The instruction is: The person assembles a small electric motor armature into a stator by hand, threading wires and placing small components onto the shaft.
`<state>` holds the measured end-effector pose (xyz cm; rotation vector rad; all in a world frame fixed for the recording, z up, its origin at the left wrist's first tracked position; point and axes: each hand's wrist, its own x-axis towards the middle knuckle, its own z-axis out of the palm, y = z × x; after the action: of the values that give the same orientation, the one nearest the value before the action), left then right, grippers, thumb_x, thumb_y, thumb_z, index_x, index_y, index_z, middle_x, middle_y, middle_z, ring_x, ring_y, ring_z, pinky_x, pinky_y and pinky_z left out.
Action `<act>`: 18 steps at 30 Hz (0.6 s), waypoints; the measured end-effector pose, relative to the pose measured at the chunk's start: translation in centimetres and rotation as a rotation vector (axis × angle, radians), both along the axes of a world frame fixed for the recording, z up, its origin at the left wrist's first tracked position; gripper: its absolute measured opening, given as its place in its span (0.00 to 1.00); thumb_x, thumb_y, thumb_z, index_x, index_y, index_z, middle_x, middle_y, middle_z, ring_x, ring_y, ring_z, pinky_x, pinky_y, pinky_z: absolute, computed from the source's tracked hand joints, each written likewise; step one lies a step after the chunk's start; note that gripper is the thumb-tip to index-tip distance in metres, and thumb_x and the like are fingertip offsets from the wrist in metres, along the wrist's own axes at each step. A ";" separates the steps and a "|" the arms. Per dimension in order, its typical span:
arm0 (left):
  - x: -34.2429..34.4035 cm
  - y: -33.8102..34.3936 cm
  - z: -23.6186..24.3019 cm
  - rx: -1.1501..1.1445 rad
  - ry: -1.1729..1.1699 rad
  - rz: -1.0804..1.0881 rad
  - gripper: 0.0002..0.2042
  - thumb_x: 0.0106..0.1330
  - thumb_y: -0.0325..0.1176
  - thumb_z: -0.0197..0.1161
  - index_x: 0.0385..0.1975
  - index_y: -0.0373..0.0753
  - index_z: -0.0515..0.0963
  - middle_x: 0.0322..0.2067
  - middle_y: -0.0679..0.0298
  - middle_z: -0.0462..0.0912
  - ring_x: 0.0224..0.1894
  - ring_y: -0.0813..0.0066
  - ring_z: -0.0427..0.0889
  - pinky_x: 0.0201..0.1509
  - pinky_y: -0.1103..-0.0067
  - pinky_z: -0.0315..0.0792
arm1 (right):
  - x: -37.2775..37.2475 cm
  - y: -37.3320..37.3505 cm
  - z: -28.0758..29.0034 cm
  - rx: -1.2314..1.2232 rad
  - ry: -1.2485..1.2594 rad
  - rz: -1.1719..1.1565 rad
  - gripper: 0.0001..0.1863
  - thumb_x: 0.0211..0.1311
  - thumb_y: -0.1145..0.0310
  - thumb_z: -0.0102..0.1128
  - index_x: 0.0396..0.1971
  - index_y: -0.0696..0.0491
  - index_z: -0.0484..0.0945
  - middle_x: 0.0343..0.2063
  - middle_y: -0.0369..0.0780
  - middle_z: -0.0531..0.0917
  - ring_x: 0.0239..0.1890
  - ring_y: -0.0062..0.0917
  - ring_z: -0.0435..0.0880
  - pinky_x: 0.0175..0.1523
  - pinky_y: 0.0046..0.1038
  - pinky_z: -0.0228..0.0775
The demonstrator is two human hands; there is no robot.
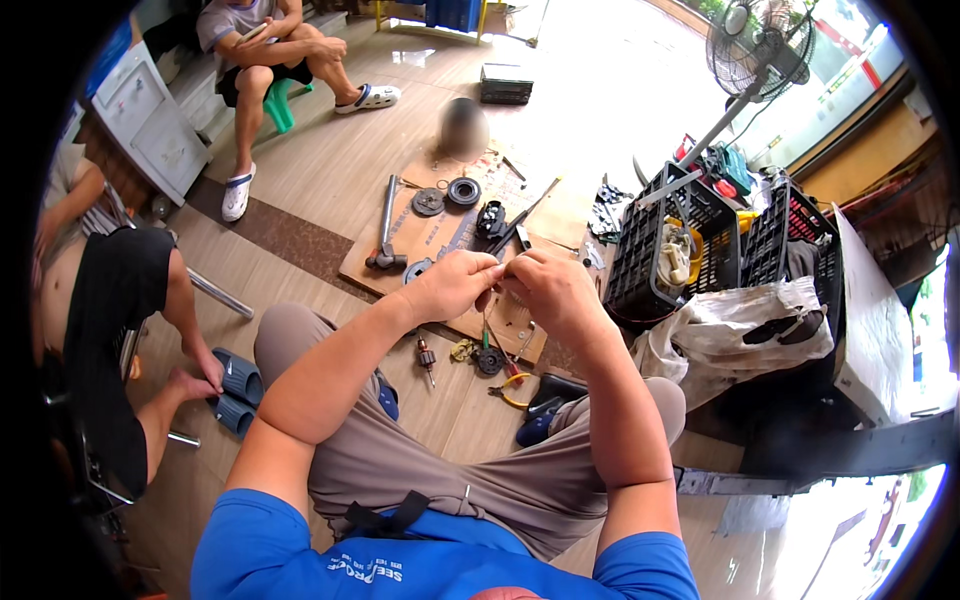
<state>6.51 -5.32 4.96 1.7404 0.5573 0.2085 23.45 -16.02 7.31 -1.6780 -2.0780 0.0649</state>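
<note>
My left hand [453,285] and my right hand [553,287] meet above a flattened cardboard sheet [360,262], fingertips pinched together. Whatever sits between them is too small or hidden to make out. Just past my left hand lies a hammer [387,225]. Farther up the cardboard are a grey metal disc [428,202], a dark ring-shaped part [464,191] and a black housing piece [490,219]. Below my hands, a round black part [489,360] rests near yellow-handled pliers [515,391]. A motor armature with a shaft [427,360] is on the floor to their left.
Black plastic crates [690,240] with tools and a white cloth sack [740,335] stand at right, below a standing fan [765,45]. A seated person [275,60] is at the far left, another [110,290] nearer, beside blue slippers [238,385]. A black case [506,84] sits beyond.
</note>
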 end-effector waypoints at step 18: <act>0.1 -0.6 0.4 0.211 -0.083 0.041 0.11 0.73 0.35 0.55 0.37 0.33 0.79 0.31 0.55 0.84 0.35 0.71 0.81 0.43 0.75 0.73 | 1.4 -0.6 1.3 0.083 0.139 -0.035 0.06 0.59 0.68 0.63 0.31 0.54 0.80 0.29 0.42 0.79 0.33 0.39 0.81 0.39 0.36 0.73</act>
<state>6.59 -5.87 5.37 1.9152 0.5262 0.3781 24.86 -16.65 8.62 -1.6123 -1.9231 0.0803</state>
